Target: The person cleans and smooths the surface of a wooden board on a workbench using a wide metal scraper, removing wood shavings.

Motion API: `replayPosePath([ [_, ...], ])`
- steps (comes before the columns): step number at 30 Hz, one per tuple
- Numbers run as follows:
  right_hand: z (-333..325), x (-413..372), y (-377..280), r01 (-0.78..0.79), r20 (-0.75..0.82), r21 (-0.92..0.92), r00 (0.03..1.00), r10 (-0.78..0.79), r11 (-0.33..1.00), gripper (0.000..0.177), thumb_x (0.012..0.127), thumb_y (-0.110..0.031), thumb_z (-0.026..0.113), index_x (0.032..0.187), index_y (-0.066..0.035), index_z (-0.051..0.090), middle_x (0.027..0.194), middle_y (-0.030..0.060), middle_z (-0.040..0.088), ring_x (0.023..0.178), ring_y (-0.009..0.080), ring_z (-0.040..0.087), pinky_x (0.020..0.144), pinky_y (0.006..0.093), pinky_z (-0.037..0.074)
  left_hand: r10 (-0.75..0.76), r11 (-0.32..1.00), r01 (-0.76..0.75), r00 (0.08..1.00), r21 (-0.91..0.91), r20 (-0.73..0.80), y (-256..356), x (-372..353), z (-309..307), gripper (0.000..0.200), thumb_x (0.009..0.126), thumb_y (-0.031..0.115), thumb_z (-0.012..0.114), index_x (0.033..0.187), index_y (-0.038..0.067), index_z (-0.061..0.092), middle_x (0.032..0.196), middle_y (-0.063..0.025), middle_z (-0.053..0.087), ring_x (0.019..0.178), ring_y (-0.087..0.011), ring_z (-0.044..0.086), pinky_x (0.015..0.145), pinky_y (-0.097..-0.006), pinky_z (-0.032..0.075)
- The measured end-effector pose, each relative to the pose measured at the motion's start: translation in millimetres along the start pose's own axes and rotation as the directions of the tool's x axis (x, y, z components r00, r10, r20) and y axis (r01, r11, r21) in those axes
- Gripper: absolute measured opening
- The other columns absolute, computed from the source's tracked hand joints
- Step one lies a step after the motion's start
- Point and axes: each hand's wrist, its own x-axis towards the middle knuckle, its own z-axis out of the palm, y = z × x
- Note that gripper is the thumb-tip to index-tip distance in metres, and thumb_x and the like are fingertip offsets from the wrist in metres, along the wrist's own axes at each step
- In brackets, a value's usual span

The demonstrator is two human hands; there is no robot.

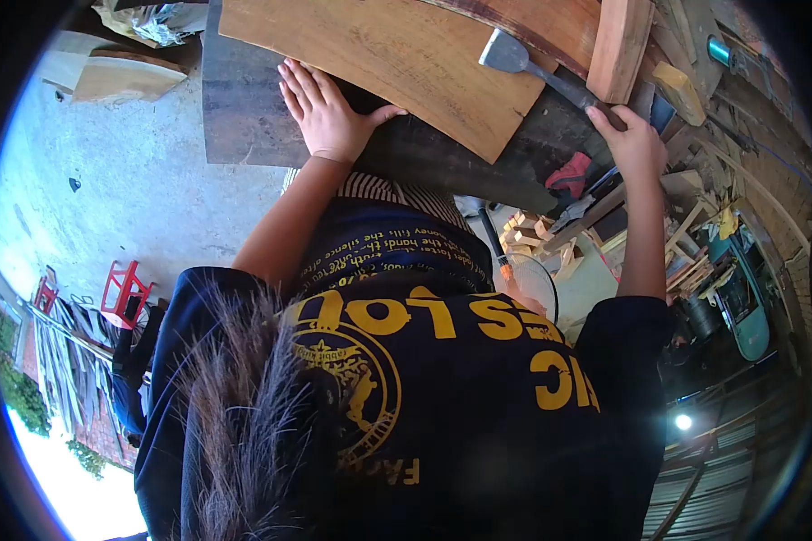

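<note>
My left hand [332, 117] lies spread at the near edge of a curved wooden board [397, 68], fingertips right at its edge and thumb stretched along it. The board rests on a dark workbench [253, 117]. My right hand [634, 144] is closed round the dark handle of a scraper [559, 83]. Its wide, flat metal blade overlaps the right part of the board, pointing left. Close to my right hand, a short wooden block [619, 50] stands across the upper right.
A red cloth [568, 176] lies at the bench's right edge. Several wood offcuts [528, 234] are piled below on the right. Another board [128, 79] is at the far left. Red stools [124, 293] stand on the concrete floor [144, 180].
</note>
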Motion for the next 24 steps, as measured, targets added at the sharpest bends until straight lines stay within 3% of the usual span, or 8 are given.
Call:
replayPosePath([
  [8, 22, -3, 37, -0.002, -0.044, 0.068, 0.999, 0.006, 0.998, 0.065, 0.073, -0.075, 0.058, 0.102, -0.018, 0.071, 0.091, 0.0113, 0.071, 0.090, 0.0339, 0.066, 0.072, 0.0408, 0.051, 0.005, 1.000, -0.005, 1.000, 0.001, -0.007, 0, 1, 0, 0.146, 0.050, 0.088, 0.059, 0.138, -0.022, 0.018, 0.147, -0.0411, 0.014, 0.142, -0.0497, 0.010, 0.115, -0.0539, 0.010],
  [11, 16, -6, 15, -0.002, -0.075, 0.006, 0.997, 0.003, 1.000, 0.066, 0.073, -0.076, 0.057, 0.100, -0.018, 0.072, 0.087, 0.0120, 0.071, 0.087, 0.0333, 0.067, 0.071, 0.0399, 0.051, 0.012, 0.999, -0.013, 1.000, 0.032, 0.003, 0, -1, -1, 0.147, 0.050, 0.088, 0.060, 0.139, -0.021, 0.017, 0.147, -0.0414, 0.014, 0.142, -0.0496, 0.009, 0.116, -0.0538, 0.010],
  [13, 18, 3, -18, 0.129, -0.083, 0.154, 0.990, -0.117, 0.980, 0.067, 0.072, -0.077, 0.056, 0.099, -0.018, 0.072, 0.085, 0.0122, 0.070, 0.087, 0.0333, 0.067, 0.071, 0.0401, 0.052, 0.020, 0.999, -0.019, 1.000, 0.028, -0.007, 0, 0, 0, 0.147, 0.051, 0.088, 0.060, 0.139, -0.021, 0.016, 0.147, -0.0416, 0.013, 0.142, -0.0497, 0.009, 0.116, -0.0537, 0.010],
  [16, 10, 6, -71, 0.163, -0.057, 0.113, 0.986, -0.158, 0.980, 0.068, 0.072, -0.078, 0.055, 0.100, -0.018, 0.072, 0.083, 0.0119, 0.070, 0.086, 0.0324, 0.067, 0.070, 0.0396, 0.052, 0.014, 0.999, -0.014, 1.000, 0.041, 0.015, 0, 0, -1, 0.147, 0.051, 0.087, 0.060, 0.138, -0.022, 0.016, 0.147, -0.0413, 0.013, 0.142, -0.0497, 0.008, 0.115, -0.0541, 0.009],
  [18, 4, 2, -81, 0.169, -0.075, 0.089, 0.984, -0.162, 0.982, 0.064, 0.074, -0.072, 0.060, 0.108, -0.018, 0.071, 0.093, 0.0118, 0.070, 0.090, 0.0313, 0.067, 0.075, 0.0373, 0.051, 0.010, 1.000, -0.011, 1.000, 0.015, 0.019, 0, 1, -3, 0.146, 0.051, 0.085, 0.064, 0.140, -0.020, 0.014, 0.148, -0.0406, 0.010, 0.142, -0.0486, 0.006, 0.116, -0.0536, 0.009],
  [21, 4, 3, -37, 0.140, -0.037, 0.128, 0.990, -0.136, 0.982, 0.063, 0.073, -0.075, 0.057, 0.099, -0.021, 0.073, 0.082, 0.0107, 0.071, 0.084, 0.0294, 0.068, 0.071, 0.0369, 0.052, -0.003, 1.000, 0.004, 1.000, -0.019, 0.022, 1, 0, -2, 0.146, 0.051, 0.083, 0.067, 0.141, -0.019, 0.011, 0.149, -0.0400, 0.008, 0.143, -0.0479, 0.005, 0.116, -0.0534, 0.008],
  [23, 3, 1, -17, 0.109, -0.093, 0.075, 0.990, -0.102, 0.991, 0.061, 0.073, -0.074, 0.058, 0.099, -0.022, 0.074, 0.082, 0.0101, 0.071, 0.084, 0.0285, 0.069, 0.071, 0.0364, 0.052, -0.015, 1.000, 0.016, 1.000, -0.009, 0.024, -1, 0, 0, 0.147, 0.051, 0.083, 0.067, 0.141, -0.019, 0.012, 0.149, -0.0401, 0.008, 0.143, -0.0482, 0.006, 0.115, -0.0536, 0.009],
  [24, 1, 4, -21, 0.098, -0.045, 0.025, 0.994, -0.097, 0.995, 0.065, 0.072, -0.077, 0.057, 0.104, -0.023, 0.073, 0.085, 0.0103, 0.071, 0.085, 0.0284, 0.069, 0.070, 0.0373, 0.053, -0.006, 1.000, 0.006, 1.000, 0.001, 0.028, -1, 0, 0, 0.146, 0.052, 0.085, 0.063, 0.139, -0.021, 0.014, 0.148, -0.0408, 0.010, 0.142, -0.0497, 0.006, 0.115, -0.0541, 0.008],
])
